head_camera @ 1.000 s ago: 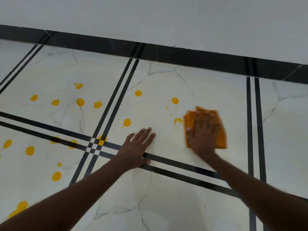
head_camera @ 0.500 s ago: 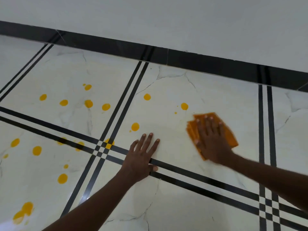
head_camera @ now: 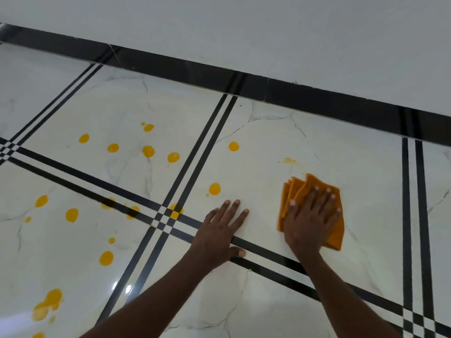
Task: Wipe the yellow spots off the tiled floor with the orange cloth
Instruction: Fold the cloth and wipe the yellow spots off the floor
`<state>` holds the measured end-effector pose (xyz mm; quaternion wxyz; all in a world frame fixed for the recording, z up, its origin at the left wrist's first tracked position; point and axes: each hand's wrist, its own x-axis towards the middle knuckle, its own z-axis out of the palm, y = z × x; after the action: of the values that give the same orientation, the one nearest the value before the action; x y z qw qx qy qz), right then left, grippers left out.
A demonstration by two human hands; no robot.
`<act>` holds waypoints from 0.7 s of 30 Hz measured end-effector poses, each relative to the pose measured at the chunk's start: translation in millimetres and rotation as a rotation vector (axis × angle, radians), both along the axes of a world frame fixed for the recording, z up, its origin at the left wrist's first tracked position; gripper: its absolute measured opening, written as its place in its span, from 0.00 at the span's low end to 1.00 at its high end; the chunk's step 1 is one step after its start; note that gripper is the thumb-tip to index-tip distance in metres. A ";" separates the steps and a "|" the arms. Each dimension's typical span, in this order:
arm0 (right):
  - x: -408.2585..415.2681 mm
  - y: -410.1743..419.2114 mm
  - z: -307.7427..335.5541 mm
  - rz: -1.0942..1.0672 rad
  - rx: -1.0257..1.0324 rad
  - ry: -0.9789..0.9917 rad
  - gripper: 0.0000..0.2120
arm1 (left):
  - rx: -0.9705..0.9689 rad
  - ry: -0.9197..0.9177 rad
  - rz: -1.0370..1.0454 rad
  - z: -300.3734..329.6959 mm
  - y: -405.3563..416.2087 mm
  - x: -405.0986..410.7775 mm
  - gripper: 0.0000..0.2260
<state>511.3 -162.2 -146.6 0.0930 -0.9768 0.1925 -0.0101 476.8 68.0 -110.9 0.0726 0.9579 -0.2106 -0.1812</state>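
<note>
Left tiles: yellow spots (head_camera: 113,147) unwiped; many left, near and far
Centre tile: two spots (head_camera: 214,188) whole; most of task ahead
Left hand (head_camera: 220,236): flat on tiled floor (head_camera: 366,179), fingers straight, holding nothing
Smear (head_camera: 289,161): partly wiped
Right hand (head_camera: 311,219): fingers spread, pressing orange cloth (head_camera: 296,186), folded, right of centre

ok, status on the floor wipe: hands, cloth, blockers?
Right hand flat on orange cloth. Left hand flat on tile, bracing. Smeared spot just beyond cloth; many yellow spots left. Nothing in the way.
</note>
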 end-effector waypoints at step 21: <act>67.9 -67.4 8.9 0.250 -0.038 0.082 0.37 | -0.002 -0.027 -0.009 -4.6 1.3 0.2 0.46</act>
<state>579.2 -229.6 -137.7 0.0669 -0.9944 0.0728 0.0380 477.0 69.3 -115.4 0.0698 0.9592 -0.2163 -0.1683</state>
